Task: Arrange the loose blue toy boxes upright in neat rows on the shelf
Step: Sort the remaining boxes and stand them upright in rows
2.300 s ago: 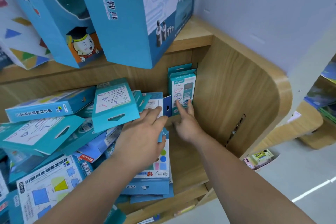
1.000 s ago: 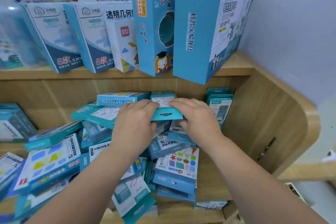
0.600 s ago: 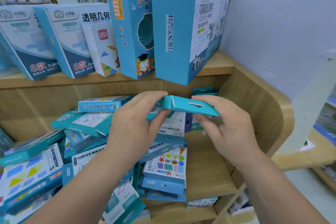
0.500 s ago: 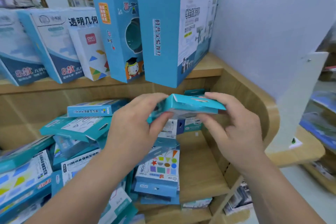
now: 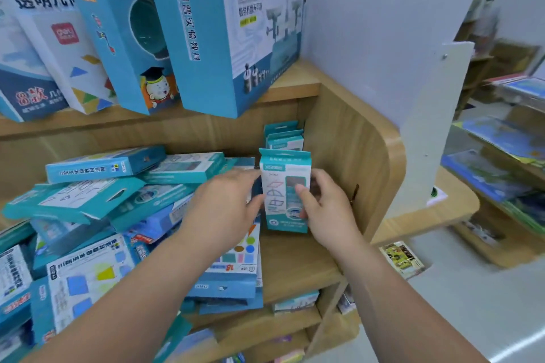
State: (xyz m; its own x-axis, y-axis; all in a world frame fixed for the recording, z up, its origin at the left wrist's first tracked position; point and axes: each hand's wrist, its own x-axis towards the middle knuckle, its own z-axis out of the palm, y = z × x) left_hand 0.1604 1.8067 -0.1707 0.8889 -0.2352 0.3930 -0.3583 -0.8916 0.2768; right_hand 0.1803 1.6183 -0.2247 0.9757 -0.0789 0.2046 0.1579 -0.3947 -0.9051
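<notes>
Turned from flat to upright, the held blue box [image 5: 285, 186] now stands at the right end of the shelf [image 5: 298, 262], just in front of two upright boxes [image 5: 283, 136] in the far right corner. At its left edge the left hand [image 5: 227, 209] pinches it, thumb in front. At its right edge the right hand [image 5: 327, 212] pinches it, thumb on the printed face and fingers curled behind. Whether its base touches the shelf cannot be told. Loose blue boxes [image 5: 118, 206] lie heaped to the left.

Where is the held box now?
Mid-frame in the head view, the box is upright between left hand and right hand, before the upright boxes by the right side wall.
</notes>
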